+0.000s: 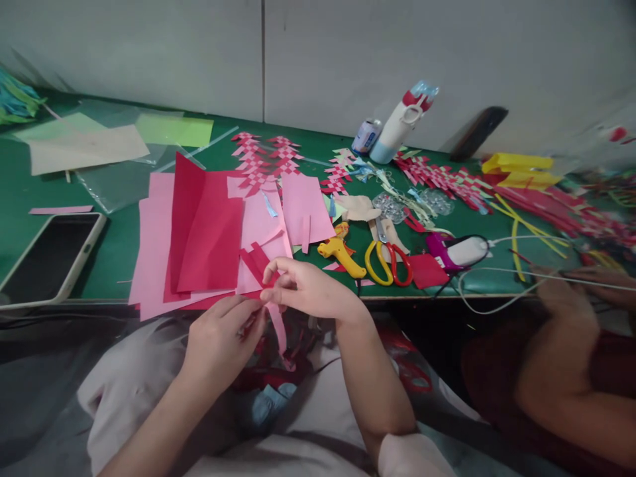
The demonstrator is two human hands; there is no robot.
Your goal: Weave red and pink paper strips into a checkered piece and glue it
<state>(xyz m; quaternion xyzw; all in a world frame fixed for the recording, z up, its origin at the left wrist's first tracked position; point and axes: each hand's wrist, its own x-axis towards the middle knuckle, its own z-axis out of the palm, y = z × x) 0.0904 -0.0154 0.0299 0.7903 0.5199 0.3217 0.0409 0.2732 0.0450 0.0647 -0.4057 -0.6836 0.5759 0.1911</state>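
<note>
Facing each other: left hand (223,336), nearly closed; right hand (304,289), half open.
Their hold: I cannot tell.
Pink strip (277,326): hanging just below right hand.

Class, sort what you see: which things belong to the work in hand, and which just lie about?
Likely part of the work:
hanging pink strip
red sheet
woven pieces
scissors
yellow glue gun

Probably just lying about:
phone
drink can
bottle

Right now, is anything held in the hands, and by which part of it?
A pink paper strip seems held by its upper end, where the left hand and right hand meet; the exact grip is hidden.
</note>
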